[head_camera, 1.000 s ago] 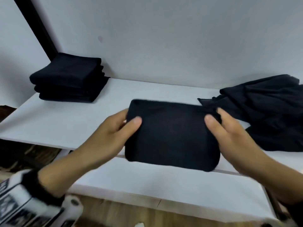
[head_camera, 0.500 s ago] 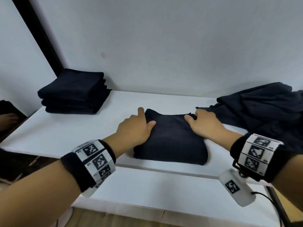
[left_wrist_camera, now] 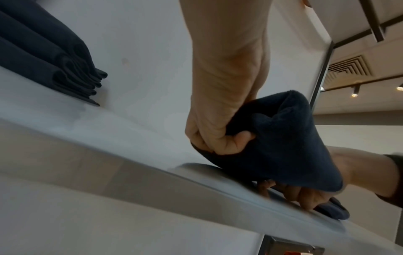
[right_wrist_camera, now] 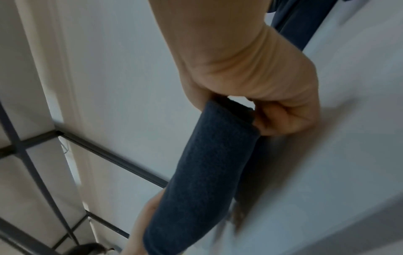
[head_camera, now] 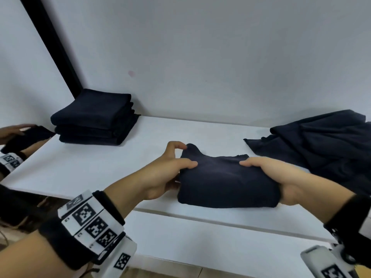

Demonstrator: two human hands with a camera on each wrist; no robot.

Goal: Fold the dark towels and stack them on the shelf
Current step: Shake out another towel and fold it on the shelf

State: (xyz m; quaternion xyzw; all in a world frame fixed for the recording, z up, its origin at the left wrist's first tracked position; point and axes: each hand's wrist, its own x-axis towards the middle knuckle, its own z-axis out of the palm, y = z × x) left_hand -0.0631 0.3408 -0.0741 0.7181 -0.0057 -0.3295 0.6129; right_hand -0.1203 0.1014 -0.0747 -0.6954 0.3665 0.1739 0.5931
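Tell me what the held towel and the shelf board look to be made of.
Folded towel: soft, matte dark navy cloth, probably terry or microfibre, given its fuzzy nap and how it bunches.
Shelf: smooth white board, faintly glossy; likely laminate or painted wood, though the core is hidden.

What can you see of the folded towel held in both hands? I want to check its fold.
The folded towel is dark navy, terry-like, folded into a thick rectangle. The left hand and right hand grip its opposite ends, thumbs on top. It sits low over the white shelf; its far left corner pokes up.
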